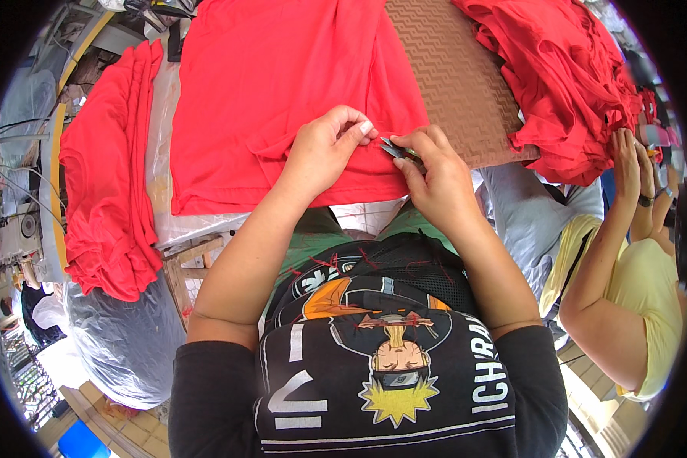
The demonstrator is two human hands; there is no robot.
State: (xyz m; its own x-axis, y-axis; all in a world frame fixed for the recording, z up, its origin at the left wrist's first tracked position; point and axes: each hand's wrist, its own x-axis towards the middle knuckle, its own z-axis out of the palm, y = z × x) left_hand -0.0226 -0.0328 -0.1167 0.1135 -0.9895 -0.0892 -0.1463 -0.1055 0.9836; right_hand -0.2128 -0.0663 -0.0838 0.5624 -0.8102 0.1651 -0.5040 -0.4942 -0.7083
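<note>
Head view, looking down. I saw the left hand (324,149) pinching the lower hem of a red garment (282,84) between thumb and fingertips, the cloth lying flat on the surface (183,225) and spreading away beyond the knuckles. Just beside it, the right hand (435,179) was clenched around a small pair of metal snips (395,148), whose blades pointed toward the left fingertips and met the hem between the two hands. Beyond the right hand lay a brown mat with a zigzag texture (454,69), partly covered by the garment. Farther out past that mat sat a heap of red garments (565,84); well off to the outer side of the left hand hung another stack of folded red garments (103,183), with a clear plastic sack (122,336) below it. Beside the right forearm, a second person in a yellow top (641,305) raised both hands toward the heap. Loose red threads lay on my operator's dark printed shirt (374,366), near both forearms.
</note>
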